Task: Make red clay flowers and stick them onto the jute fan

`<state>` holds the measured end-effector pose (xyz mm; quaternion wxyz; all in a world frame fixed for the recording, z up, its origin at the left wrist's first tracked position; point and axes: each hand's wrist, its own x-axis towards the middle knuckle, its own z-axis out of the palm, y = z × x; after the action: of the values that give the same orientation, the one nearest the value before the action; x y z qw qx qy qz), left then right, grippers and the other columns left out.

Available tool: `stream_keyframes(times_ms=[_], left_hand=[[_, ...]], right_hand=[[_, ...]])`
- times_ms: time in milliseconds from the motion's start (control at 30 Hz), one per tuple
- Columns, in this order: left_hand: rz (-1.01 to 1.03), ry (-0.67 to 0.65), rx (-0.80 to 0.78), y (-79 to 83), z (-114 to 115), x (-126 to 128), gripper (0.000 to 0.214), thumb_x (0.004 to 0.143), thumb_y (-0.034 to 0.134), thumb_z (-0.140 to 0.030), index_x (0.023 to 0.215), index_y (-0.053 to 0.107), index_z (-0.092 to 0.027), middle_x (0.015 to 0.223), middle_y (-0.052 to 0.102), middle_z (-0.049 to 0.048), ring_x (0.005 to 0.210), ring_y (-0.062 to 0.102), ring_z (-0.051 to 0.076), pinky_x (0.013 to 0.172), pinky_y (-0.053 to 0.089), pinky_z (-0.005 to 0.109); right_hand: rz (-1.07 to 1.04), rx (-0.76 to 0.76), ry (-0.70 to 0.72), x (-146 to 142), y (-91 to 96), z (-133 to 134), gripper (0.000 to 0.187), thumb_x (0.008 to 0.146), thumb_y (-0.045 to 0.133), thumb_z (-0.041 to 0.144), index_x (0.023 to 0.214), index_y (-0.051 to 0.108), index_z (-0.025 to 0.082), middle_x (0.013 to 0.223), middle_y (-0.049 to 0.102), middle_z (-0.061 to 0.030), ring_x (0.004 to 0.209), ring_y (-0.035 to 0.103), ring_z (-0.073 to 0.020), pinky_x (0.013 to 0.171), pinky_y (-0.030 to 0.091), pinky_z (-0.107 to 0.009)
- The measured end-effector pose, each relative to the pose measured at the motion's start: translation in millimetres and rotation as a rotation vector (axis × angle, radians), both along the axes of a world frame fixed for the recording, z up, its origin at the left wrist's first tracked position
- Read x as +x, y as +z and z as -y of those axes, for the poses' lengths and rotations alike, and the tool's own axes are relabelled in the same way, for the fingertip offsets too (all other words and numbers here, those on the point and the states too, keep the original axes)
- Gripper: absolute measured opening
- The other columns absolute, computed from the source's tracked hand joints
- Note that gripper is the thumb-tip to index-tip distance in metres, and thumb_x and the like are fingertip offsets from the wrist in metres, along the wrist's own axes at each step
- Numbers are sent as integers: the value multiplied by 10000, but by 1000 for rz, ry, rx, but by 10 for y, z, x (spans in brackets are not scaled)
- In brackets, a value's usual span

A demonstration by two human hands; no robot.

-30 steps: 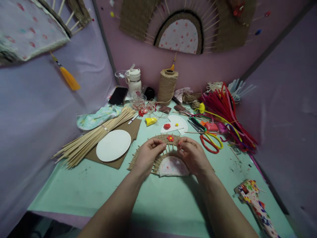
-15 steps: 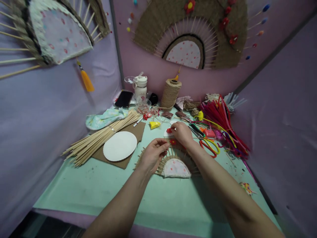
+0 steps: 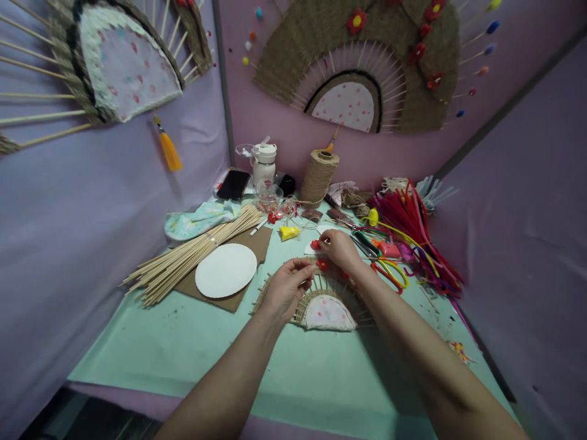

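Note:
A small woven fan (image 3: 270, 292) lies on the table, with bamboo ribs and a white half-round centre (image 3: 328, 313) spotted with red. On its upper band sits a red flower (image 3: 322, 264) with a yellow middle. My left hand (image 3: 290, 287) is over the fan's left part, thumb and forefinger pinched beside the flower; whatever is between them is too small to make out. Beyond the fan's top edge, my right hand (image 3: 340, 249) has its fingertips closed on a small red lump, apparently modelling clay (image 3: 315, 244), over a white card (image 3: 310, 250). My right forearm covers the fan's right side.
Bamboo sticks (image 3: 183, 263) and a white oval disc (image 3: 226, 271) lie left on brown cardboard (image 3: 260, 245). Behind stand a twine spool (image 3: 320, 177) and a white bottle (image 3: 264, 165). Scissors (image 3: 389, 275) and red pipe cleaners (image 3: 413, 226) lie right. Large fans (image 3: 284, 61) hang on the walls.
The view has shifted slightly, moving the scene a little right and down. Both hands keep nearly the same pose; the right fingertips stay at the red lump.

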<state>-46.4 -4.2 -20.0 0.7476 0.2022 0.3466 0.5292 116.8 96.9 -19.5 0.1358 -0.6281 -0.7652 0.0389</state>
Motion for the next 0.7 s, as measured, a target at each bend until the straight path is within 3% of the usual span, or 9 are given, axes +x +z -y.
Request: stream_keyframes(times_ms=[167,400,567,700], left_hand=[[14,12,3,-8,-10,-6,367,552,885,-267,795,638,-147,674,613,-28,628,546,56,626,410,185],[113,38,-71,2,-39,-6,381,590,878,-314,827,659,-110,696,592,-12,616,526,40,577,418,150],[166,38,-104,16,-55,-16,430,697,785,-482,685,519,-143,579,439,-58,492,377,24,461,322,135],[216,-25,-76,28,-54,-27,527,711,723,-580,605,410,-170,528,331,-80,448,278,30,416,269,142]], right_hand=[[-42,-31,-26,17,11,-45,159,817,609,238,934,697,177,847,722,-47,729,601,-164,624,346,-242],[-101,-57,18,50,11,9,265,828,522,113,946,747,188,883,755,-64,808,665,-183,679,401,-242],[-186,33,-20,52,73,138,285,904,464,153,1022,722,163,1013,745,-106,937,675,-224,792,448,-294],[-257,80,-26,38,155,381,224,901,526,224,1013,715,180,1020,745,-96,908,684,-222,810,482,-324]])
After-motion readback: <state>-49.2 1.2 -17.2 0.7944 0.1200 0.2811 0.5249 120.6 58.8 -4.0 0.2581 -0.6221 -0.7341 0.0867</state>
